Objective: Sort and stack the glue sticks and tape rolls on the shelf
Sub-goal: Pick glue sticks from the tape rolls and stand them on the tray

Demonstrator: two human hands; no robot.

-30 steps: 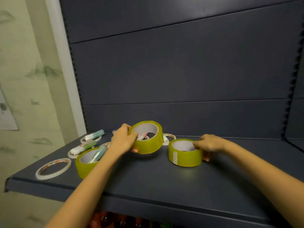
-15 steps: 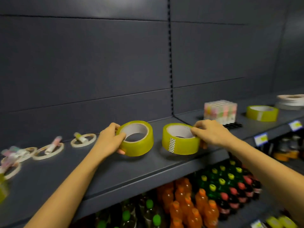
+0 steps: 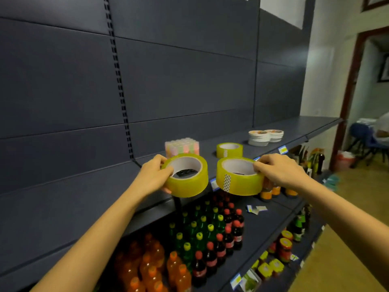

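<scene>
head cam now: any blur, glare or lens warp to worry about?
Head view: both hands, left and right, and their yellow tape rolls are sharp; dim, even light; wall glare top right; wide-angle bends the shelf; doorway background soft.

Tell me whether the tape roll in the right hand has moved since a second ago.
Yes. The tape roll in the right hand was on the shelf by the loose rolls; now it is lifted, carried rightward beside the glue stick block.
</scene>
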